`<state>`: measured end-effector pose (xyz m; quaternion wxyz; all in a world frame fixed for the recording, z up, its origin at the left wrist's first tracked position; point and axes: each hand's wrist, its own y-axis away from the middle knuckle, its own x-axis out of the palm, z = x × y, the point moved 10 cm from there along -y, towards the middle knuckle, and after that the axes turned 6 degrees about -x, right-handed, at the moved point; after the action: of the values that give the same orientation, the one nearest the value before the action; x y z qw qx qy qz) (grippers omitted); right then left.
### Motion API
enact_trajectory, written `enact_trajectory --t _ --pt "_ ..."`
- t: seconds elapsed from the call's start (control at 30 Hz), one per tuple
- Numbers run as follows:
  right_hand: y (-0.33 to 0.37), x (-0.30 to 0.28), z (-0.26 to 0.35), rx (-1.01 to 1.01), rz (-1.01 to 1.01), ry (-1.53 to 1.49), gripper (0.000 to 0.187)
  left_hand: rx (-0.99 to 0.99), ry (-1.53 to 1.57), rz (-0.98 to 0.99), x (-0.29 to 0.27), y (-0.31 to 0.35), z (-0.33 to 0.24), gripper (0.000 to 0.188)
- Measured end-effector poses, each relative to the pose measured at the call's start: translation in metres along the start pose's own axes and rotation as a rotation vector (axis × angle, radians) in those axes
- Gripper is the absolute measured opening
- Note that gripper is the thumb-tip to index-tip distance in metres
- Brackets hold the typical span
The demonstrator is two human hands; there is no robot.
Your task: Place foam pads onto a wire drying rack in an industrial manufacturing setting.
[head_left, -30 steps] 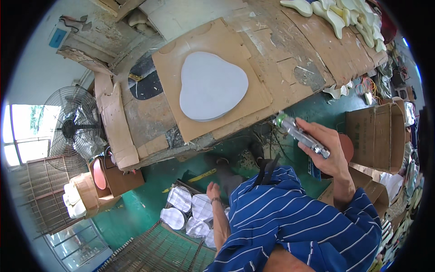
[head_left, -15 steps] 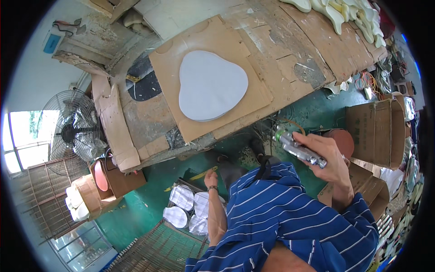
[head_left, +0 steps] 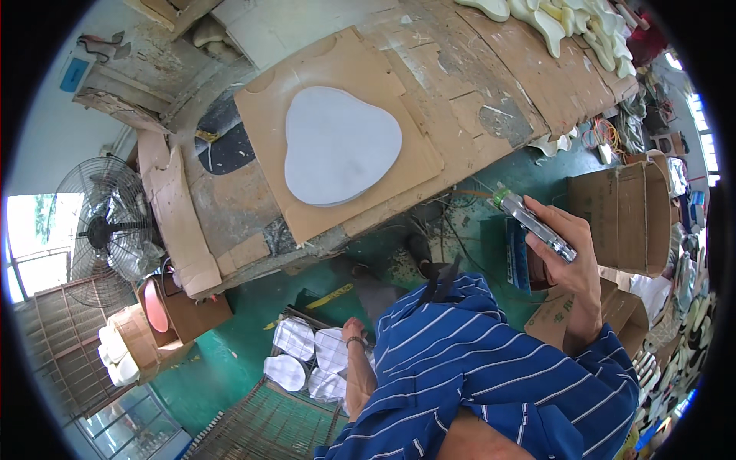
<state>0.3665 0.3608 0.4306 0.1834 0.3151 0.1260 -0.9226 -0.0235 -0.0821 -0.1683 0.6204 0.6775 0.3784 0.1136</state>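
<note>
My right hand [head_left: 569, 241] is wrapped round a silver spray gun [head_left: 537, 224] with a green front end, held off the table's near edge. A rounded, three-lobed white pad [head_left: 341, 146] lies flat on a cardboard sheet [head_left: 268, 115] on the workbench. Low at my left side, my left hand [head_left: 354, 330] hangs beside several white checked pads [head_left: 294, 337] on a wire rack. Its fingers are too small and partly hidden to read.
The cardboard-covered workbench [head_left: 460, 130] spans the far side, with pale curved pieces [head_left: 537, 27] heaped at its right end. A fan [head_left: 100, 230] and a carton [head_left: 180, 303] stand left. Cartons [head_left: 621, 215] stand right. Hoses and cables run beneath the bench edge.
The whole view has shifted slightly. My right hand has moved the spray gun a little right and away from the bench pad; my left hand has dropped closer to the checked pads.
</note>
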Motion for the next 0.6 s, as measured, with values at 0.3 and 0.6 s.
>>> enact_trajectory --t 0.3,0.6 --pt "0.011 0.028 0.024 -0.009 0.283 -0.046 0.065 0.116 0.005 -0.007 0.031 0.002 -0.041 0.041" --pt "-0.038 0.073 0.059 -0.264 0.329 -0.077 0.071 0.145 0.122 -0.017 0.008 0.016 -0.045 0.043"
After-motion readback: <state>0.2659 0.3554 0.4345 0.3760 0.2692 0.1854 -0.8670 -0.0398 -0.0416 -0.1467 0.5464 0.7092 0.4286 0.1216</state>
